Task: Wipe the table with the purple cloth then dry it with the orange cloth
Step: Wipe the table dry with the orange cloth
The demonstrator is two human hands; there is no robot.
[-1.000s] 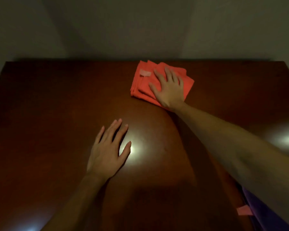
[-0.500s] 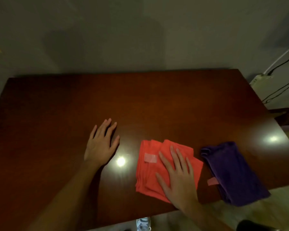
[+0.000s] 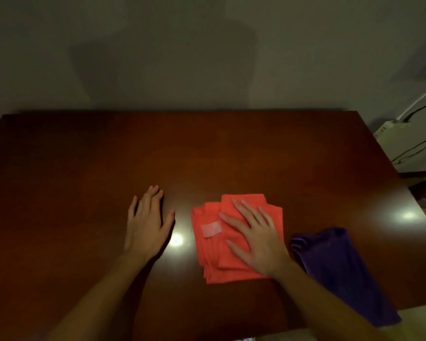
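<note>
At the near right edge of the desk [image 3: 231, 148] lies the purple cloth [image 3: 340, 271], bunched and folded, its long axis slanting from near-right to far-left, with its near end hanging past the desk edge. No hand touches it. Just to its left, a narrow strip of bare wood between them, sits the orange cloth [image 3: 212, 249], folded into a rough rectangle with a pale label on its left part and its long axis running near to far. The right hand [image 3: 256, 239] lies flat on top of it, fingers [image 3: 244, 210] spread and extended toward the far side, palm pressing down instead of gripping; nothing is pinched or lifted. Further left, well apart from both cloths, the left hand [image 3: 145, 225] rests open on the bare wood, fingers straight, holding nothing. Judging by this layout, the drying stage is in hand, and the relation that matters is that the orange cloth is already under the right palm, with the unwiped span stretching far and left. Beyond, the far half of the desk is bare up to the wall
</note>
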